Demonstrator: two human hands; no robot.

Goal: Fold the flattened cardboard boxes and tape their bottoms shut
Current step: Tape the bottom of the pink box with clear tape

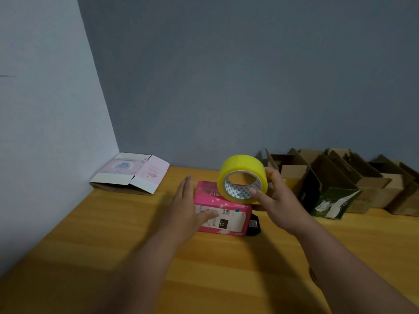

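A folded pink box (223, 206) with a white shipping label stands on the wooden table (113, 234) at its middle. My left hand (186, 207) lies flat against the box's left side, fingers straight, thumb across the label. My right hand (275, 200) grips a yellow roll of tape (243, 175), thumb inside the core and fingers behind it, holding the roll upright over the box's right top edge. A flattened pastel box (131, 174) lies at the back left against the wall.
A row of several folded brown cardboard boxes (362, 177) with open flaps lines the back right, with a dark green box (326, 200) in front of them. A small black object (254, 225) sits just right of the pink box. Walls close off the left and back.
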